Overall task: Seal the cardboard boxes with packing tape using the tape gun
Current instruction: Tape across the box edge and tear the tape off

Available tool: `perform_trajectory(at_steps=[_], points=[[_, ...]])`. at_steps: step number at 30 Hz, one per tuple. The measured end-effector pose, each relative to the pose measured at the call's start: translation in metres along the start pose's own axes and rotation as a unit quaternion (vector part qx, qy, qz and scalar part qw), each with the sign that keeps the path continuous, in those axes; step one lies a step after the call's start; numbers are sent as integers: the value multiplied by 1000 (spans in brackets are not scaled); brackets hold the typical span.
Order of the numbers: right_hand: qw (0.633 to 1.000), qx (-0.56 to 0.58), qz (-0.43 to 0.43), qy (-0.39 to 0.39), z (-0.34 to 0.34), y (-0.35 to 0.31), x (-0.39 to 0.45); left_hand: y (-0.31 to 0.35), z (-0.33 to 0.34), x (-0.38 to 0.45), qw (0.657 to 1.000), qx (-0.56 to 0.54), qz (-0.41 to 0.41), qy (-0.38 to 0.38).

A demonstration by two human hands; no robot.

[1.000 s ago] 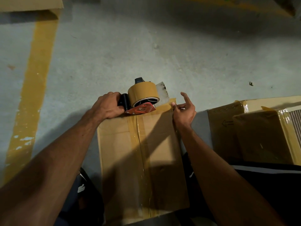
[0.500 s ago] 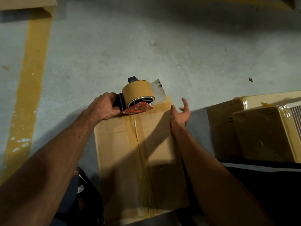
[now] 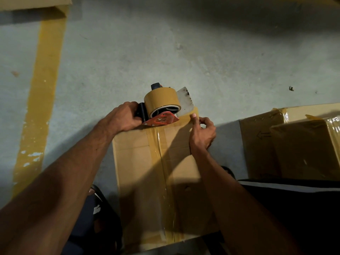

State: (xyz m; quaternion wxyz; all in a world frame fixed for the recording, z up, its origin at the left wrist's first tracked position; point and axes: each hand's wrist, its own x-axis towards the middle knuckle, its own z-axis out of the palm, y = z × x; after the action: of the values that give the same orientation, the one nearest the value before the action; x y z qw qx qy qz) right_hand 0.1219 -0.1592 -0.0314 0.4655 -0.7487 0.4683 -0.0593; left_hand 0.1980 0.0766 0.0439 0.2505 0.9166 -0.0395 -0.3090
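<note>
Cardboard box (image 3: pixel 139 172) sits on the concrete floor (image 3: pixel 202 57) in front of the person, glossy tape strip (image 3: pixel 160 162) running down its centre seam. Tape gun (image 3: pixel 161 107) at the far edge, left hand (image 3: pixel 123 116) wrapped round its black handle. Right hand (image 3: pixel 201 133) pinches the box's far right corner. Box looks light and stiff, corrugated; steady it by edges. Taped boxes (image 3: pixel 294 144) lie to the right.
</note>
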Motion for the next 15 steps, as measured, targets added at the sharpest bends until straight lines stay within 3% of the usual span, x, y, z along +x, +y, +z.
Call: perform_trajectory(at_steps=[10,15], points=[[994,-68,-58,-69,29,-35,0,-25,-13,-15,997,-34,-73,1],[986,-112,-78,-99,56,-60,-6,-47,-14,-27,997,-44,-56,35]])
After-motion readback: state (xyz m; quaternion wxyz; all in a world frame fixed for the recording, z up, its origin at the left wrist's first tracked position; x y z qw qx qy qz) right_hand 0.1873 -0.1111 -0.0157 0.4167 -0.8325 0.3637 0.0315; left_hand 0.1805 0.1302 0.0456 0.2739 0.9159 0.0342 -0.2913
